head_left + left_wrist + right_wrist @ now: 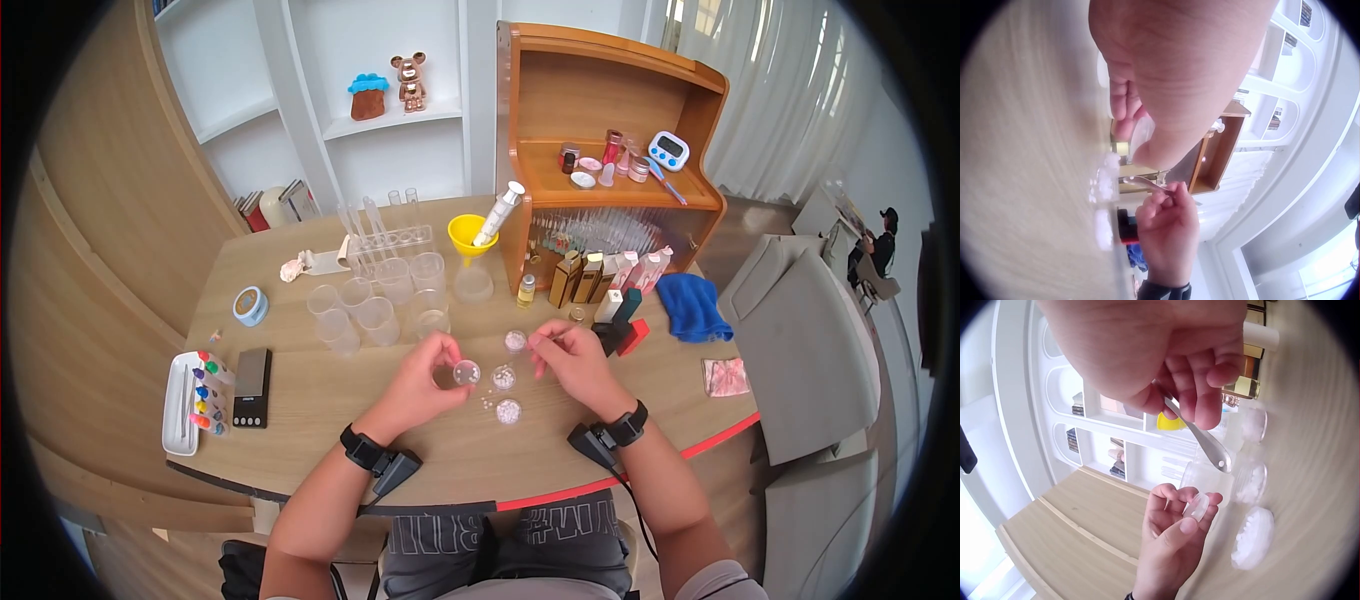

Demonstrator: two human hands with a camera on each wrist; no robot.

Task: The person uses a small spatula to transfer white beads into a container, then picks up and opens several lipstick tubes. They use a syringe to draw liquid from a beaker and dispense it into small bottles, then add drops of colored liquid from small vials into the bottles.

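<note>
The left hand point(425, 382) pinches a small clear round dish point(466, 373), held tilted in the right wrist view. The right hand point(578, 365) grips a metal spatula point(1211, 449) between thumb and fingers; one small white piece lies on its tip. Between the hands stand three small round dishes: the far one point(515, 341) holds pale pinkish bits, the middle one point(503, 377) white pieces, the near one point(508, 411) a heap of white pieces. A few loose white pieces point(487, 404) lie on the table beside them.
Clear cups point(378, 318), a test tube rack point(400, 240) and a yellow funnel point(470, 236) stand behind the hands. Boxes point(592, 280) and a blue cloth point(694, 308) are at right. Left are a black scale point(252, 388) and a white tray point(178, 440).
</note>
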